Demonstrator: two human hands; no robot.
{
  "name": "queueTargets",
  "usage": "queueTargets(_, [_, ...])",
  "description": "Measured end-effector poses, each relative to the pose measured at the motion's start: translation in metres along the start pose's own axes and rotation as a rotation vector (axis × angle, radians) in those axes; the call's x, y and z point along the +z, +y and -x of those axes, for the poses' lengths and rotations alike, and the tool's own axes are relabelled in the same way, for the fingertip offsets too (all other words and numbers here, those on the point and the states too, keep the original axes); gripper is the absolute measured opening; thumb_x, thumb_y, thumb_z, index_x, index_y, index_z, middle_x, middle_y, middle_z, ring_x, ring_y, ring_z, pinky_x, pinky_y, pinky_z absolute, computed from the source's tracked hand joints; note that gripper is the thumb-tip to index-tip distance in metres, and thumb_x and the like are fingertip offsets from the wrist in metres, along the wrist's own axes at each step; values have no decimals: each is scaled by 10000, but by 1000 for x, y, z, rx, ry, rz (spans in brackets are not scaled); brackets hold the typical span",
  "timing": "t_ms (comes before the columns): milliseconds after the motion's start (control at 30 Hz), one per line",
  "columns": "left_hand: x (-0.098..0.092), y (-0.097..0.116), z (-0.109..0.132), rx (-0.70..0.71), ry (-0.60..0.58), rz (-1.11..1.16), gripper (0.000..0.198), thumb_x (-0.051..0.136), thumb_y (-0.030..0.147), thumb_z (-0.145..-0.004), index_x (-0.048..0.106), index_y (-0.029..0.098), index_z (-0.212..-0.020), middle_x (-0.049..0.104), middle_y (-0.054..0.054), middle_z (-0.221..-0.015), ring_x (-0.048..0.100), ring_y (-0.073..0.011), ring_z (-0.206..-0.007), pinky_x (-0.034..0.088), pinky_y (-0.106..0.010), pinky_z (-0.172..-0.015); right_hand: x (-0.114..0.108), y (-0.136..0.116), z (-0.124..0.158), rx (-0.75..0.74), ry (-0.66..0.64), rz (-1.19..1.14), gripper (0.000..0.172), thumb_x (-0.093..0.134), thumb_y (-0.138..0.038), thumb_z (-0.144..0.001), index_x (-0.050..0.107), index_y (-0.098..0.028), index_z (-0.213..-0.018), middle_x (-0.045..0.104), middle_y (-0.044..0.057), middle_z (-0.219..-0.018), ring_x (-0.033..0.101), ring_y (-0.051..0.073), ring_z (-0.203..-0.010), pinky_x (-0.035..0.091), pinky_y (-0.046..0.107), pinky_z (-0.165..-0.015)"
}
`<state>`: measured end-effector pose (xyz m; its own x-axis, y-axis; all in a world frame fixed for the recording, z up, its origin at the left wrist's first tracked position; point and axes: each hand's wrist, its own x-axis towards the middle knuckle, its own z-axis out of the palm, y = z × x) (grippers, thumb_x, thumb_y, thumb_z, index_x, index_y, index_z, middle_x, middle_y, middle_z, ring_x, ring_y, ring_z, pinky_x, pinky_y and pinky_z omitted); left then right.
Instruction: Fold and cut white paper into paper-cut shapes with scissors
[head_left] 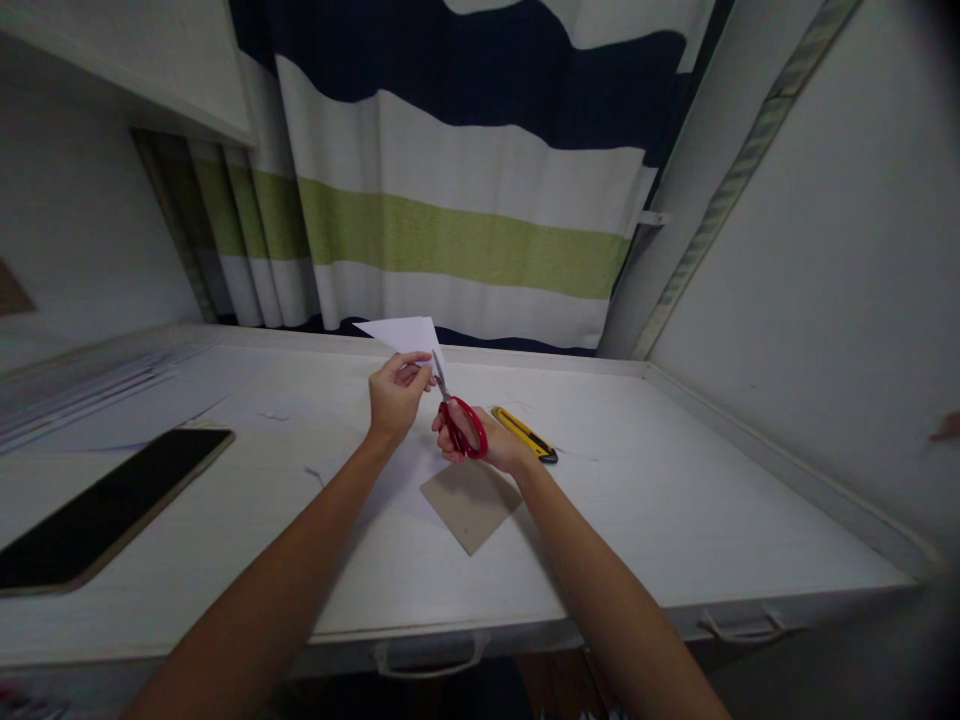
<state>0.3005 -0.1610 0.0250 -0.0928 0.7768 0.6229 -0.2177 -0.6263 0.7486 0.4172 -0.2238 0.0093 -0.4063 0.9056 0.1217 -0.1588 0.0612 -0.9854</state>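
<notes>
My left hand [396, 392] pinches the lower edge of a white sheet of paper [401, 333] and holds it up above the white desk [675, 500]. My right hand [491, 440] has its fingers through the red handles of a pair of scissors [457, 418]. The metal blades point up and meet the paper just right of my left fingers. A brown square of cardboard [471, 502] lies flat on the desk below both hands.
A yellow and black utility knife [525, 433] lies just right of my right hand. A dark phone or tablet [105, 505] rests at the desk's left. Striped curtains [465, 200] hang behind, a wall stands on the right, and drawer handles [427, 660] line the front edge.
</notes>
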Motion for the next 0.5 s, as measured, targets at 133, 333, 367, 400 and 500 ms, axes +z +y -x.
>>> queueTargets(133, [0,0,0,-1,8,3,138,598,120,-618,600,117,-755,561,18,-501,526,-88,-465,412,-202,-461,3,-2,0,19,27,-3,407,405,-538,-760,449,-141,-684,485,-18,-502,431,70,-397,294,204,-403])
queueTargets(333, [0,0,0,0,17,-8,136,597,125,-617,602,119,-753,562,16,-502,527,-89,-463,415,-206,-464,3,-1,0,23,44,1,409,404,-534,-763,453,-138,-677,492,-14,-497,435,67,-387,301,202,-396])
queueTargets(367, [0,0,0,-3,16,-8,135,597,127,-617,603,120,-752,560,17,-502,526,-88,-463,416,-207,-466,2,0,0,28,43,0,406,409,-532,-761,455,-138,-676,490,-16,-495,435,67,-388,299,201,-394])
queueTargets(400, [0,0,0,-6,16,-9,133,597,129,-617,603,122,-749,558,18,-501,525,-88,-462,417,-209,-468,2,0,0,32,42,1,404,413,-531,-759,457,-138,-678,489,-17,-494,437,68,-391,300,200,-393])
queueTargets(500, [1,0,1,-18,21,-12,131,600,133,-609,602,127,-739,552,22,-491,525,-92,-458,416,-214,-468,1,0,0,40,42,14,401,416,-530,-757,463,-139,-688,489,-19,-496,440,69,-396,306,200,-395])
